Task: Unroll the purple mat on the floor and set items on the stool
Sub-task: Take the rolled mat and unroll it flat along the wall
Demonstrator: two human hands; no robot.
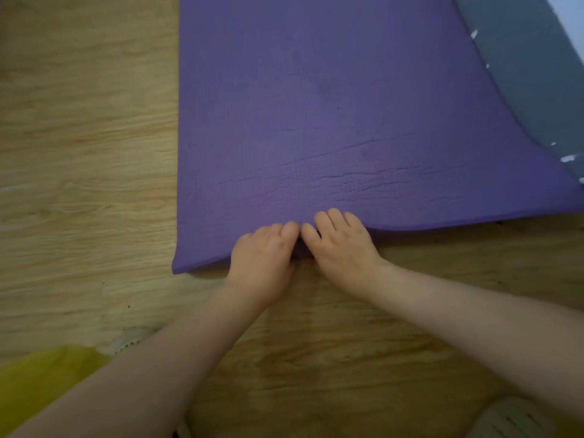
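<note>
The purple mat (331, 121) lies spread flat on the pale wood-grain floor (79, 153), its foam surface lightly creased with thin wrinkles near the front edge. At the middle of that edge both hands meet, side by side and touching. The left hand (264, 251) and the right hand (339, 241) curl their fingers over the mat's rim, pinching it; the rim bows up slightly there. Beyond the mat's far right side sits a grey sheet (537, 74). Yellow fabric (41, 380) shows below the mat's left corner.
</note>
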